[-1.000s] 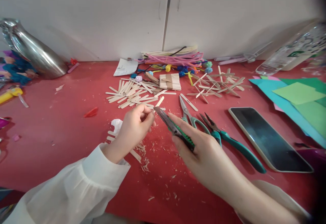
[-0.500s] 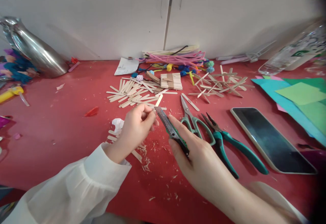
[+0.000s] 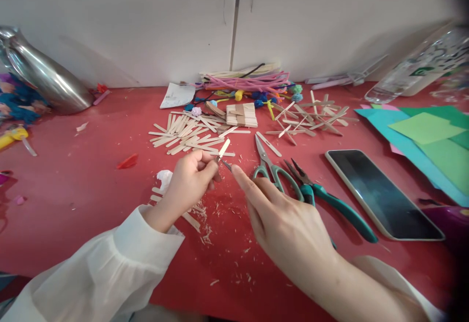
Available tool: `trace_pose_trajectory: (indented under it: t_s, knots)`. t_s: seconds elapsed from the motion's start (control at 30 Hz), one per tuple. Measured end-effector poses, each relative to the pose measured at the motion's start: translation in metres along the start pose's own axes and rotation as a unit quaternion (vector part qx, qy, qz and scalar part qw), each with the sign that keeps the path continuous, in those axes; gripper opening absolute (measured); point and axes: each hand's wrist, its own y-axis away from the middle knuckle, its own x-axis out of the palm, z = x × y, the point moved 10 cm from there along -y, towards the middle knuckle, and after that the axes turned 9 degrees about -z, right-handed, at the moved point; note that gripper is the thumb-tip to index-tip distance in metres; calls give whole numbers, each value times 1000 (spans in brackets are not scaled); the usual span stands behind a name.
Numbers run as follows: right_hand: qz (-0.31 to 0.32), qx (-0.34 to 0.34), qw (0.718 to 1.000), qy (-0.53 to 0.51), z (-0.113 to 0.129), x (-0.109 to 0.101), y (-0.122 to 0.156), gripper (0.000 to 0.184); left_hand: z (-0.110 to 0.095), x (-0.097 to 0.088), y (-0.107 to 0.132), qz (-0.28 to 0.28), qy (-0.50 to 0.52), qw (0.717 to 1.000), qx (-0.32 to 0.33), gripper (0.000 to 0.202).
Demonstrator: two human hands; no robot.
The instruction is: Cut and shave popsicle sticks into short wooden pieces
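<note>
My left hand (image 3: 198,175) is closed in a pinch on a wooden craft stick (image 3: 224,147), whose pale end pokes up beyond the fingertips. My right hand (image 3: 282,214) is wrapped around a utility knife (image 3: 227,165), with the index finger stretched along it. Only the knife's front end shows; the hand covers its handle. The tip lies at the stick, close by the left fingertips, though I cannot tell whether it is cutting in. Wood shavings (image 3: 205,234) are scattered below the hands. More craft sticks (image 3: 191,221) and a crumpled white tissue (image 3: 164,180) lie beside the left wrist.
Scissors (image 3: 273,165), pliers (image 3: 330,197) and a phone (image 3: 384,195) lie to the right, with coloured paper (image 3: 425,126) beyond. Loose sticks (image 3: 183,131), a banded stick bundle (image 3: 242,115) and pipe cleaners (image 3: 249,81) sit behind. A metal jug (image 3: 47,73) stands at left.
My right hand has rolled over, so its back faces up and the knife's body is hidden. The knife tip stays near the stick. The whole view has shifted slightly.
</note>
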Motion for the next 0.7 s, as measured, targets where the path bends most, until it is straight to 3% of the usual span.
trace_pose_trajectory:
  t_s: [0.1,0.23,0.33,0.43,0.53,0.7]
  knots:
    - [31,61,992,-105,-12,5,-1,48,0,-1,-1,-3,-12,1000,7,10]
    - [87,168,931,-313,-25,18,-1,48,-4,-1,-1,-4,-35,997,62,17]
    - [108,228,891,-378,-31,23,0,46,-6,-1,0,-10,-67,992,103,18]
    - [118,250,874,-399,-32,26,3,46,-10,-3,1,-20,-118,983,138,17]
    - [110,227,895,-368,-30,24,3,46,-13,-4,2,-22,-151,976,156,17]
    - [68,118,968,-209,-21,18,1,48,-7,-2,-1,-11,-136,982,133,18]
